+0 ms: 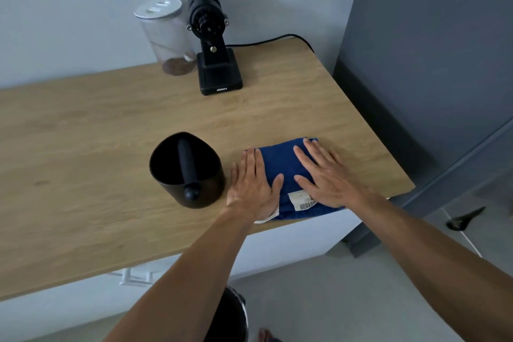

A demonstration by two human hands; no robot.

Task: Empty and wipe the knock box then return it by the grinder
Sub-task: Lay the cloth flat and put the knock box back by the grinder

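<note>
your left hand [251, 189] and right hand [327, 178] lie flat and open on the blue cloth [280, 164], gripping nothing; the knock box [186, 172] looks empty; it likely awaits return to the grinder [213, 39].

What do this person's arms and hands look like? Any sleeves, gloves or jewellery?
Both arms are bare from the bottom edge of the picture up to the hands, with no sleeves showing. The left hand and the right hand wear no gloves. No rings, watch or wristbands can be seen on the fingers or wrists. The nails look short and unpainted.
</note>
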